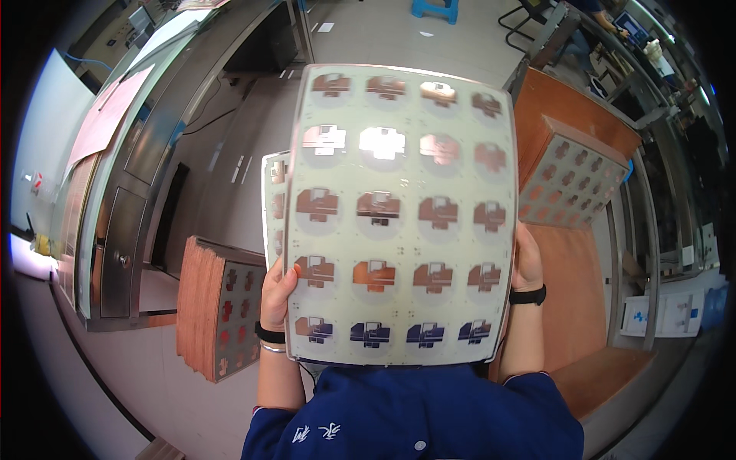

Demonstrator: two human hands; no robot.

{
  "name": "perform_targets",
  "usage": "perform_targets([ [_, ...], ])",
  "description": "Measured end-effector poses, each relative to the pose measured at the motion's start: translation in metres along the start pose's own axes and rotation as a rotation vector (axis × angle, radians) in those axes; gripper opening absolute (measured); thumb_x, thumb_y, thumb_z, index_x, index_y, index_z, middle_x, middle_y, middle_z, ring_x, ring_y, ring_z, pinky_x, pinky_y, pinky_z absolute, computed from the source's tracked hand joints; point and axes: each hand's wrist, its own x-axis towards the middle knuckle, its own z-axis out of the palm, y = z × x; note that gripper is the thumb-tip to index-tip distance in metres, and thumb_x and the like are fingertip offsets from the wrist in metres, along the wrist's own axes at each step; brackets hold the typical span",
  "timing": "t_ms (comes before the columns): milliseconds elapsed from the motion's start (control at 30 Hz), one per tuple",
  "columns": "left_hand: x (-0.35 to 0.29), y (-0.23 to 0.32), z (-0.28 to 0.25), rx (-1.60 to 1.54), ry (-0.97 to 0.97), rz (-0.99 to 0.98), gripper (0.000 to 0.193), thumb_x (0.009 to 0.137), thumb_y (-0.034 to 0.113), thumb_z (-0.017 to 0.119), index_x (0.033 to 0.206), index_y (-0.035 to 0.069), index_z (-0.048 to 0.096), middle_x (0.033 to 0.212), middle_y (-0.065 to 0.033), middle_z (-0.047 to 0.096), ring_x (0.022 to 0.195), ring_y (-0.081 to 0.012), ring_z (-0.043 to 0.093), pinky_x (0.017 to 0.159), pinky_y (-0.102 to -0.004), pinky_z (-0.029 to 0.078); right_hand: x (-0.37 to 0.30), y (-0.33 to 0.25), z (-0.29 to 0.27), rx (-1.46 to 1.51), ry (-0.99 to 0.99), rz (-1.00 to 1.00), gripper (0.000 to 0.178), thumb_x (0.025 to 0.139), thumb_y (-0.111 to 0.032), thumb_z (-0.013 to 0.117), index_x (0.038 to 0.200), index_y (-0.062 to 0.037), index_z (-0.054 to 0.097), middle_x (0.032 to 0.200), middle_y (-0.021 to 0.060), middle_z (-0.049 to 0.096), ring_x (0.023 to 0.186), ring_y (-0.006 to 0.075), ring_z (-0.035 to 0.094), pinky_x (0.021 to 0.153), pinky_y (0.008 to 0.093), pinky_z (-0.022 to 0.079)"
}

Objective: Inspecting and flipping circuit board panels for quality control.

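A large pale green circuit board panel (pixel 402 238) with rows of shiny copper shapes is held upright in front of my chest. My left hand (pixel 278 295) grips its left edge, the thumb lying on the front face. At the right edge, my right hand (pixel 527 261) is closed round the panel, its fingertips hidden behind it. Behind the panel's left side shows a strip of a similar panel (pixel 270 201); whether it is held too I cannot tell. Each wrist has a black band.
At the left stands a thick stack of panels (pixel 203 307) with copper-coloured edges. Another stack (pixel 575 180) leans on a brown wooden rack (pixel 567 276) at the right. A metal workbench (pixel 126 253) runs along the left. Far back are a blue stool (pixel 435 9) and a seated person.
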Motion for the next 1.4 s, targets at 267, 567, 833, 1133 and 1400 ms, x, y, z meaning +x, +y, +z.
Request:
perform_targets([
  [267, 0.003, -0.004, 0.012, -0.707, -0.101, 0.099, 0.064, 0.095, 0.052, 0.028, 0.138, 0.005, 0.031, 0.139, -0.0121, 0.038, 0.125, -0.0270, 0.040, 0.104, -0.0436, 0.033, 0.020, 0.006, 0.012, 0.249, 0.043, -0.114, 0.025, 0.094, -0.014, 0.047, 0.116, -0.0018, 0.049, 0.107, 0.0075, 0.059, 0.100, 0.0193, 0.059, 0.086, 0.0345, 0.050],
  [567, 0.003, -0.038, 0.064, -0.362, -0.049, 0.021, 0.049, 0.090, 0.013, 0.054, 0.134, 0.008, 0.033, 0.133, -0.0087, 0.043, 0.122, -0.0249, 0.043, 0.102, -0.0428, 0.035, 0.017, 0.023, 0.045, 0.153, 0.037, -0.354, 0.042, 0.091, -0.011, 0.052, 0.129, -0.0006, 0.040, 0.124, 0.0107, 0.051, 0.113, 0.0239, 0.050, 0.099, 0.0414, 0.040],
  [833, -0.014, -0.019, -0.004, -0.235, 0.127, 0.024, 0.047, 0.089, 0.013, 0.058, 0.130, 0.004, 0.038, 0.123, -0.0104, 0.052, 0.110, -0.0215, 0.053, 0.095, -0.0360, 0.043, -0.006, -0.011, -0.024, 0.279, 0.169, -0.400, 0.047, 0.096, -0.024, 0.040, 0.135, 0.0007, 0.034, 0.136, 0.0141, 0.042, 0.123, 0.0234, 0.043, 0.102, 0.0398, 0.036],
  [1133, -0.021, -0.007, -0.045, 0.015, 0.313, 0.054, 0.025, 0.093, 0.014, 0.051, 0.112, -0.002, 0.051, 0.106, -0.0086, 0.062, 0.091, -0.0124, 0.059, 0.082, -0.0259, 0.048, -0.025, -0.019, -0.029, -0.463, 0.160, -0.219, 0.042, 0.098, -0.022, 0.038, 0.128, 0.0078, 0.042, 0.122, 0.0118, 0.054, 0.108, 0.0162, 0.053, 0.093, 0.0289, 0.042],
  [1400, -0.033, -0.015, -0.065, 0.109, 0.407, 0.046, 0.019, 0.095, 0.014, 0.046, 0.106, -0.001, 0.053, 0.102, -0.0060, 0.062, 0.088, -0.0105, 0.059, 0.080, -0.0250, 0.046, -0.015, -0.009, -0.009, -0.461, 0.130, -0.183, 0.038, 0.096, -0.018, 0.045, 0.125, 0.0073, 0.047, 0.117, 0.0089, 0.057, 0.103, 0.0128, 0.054, 0.089, 0.0254, 0.042],
])
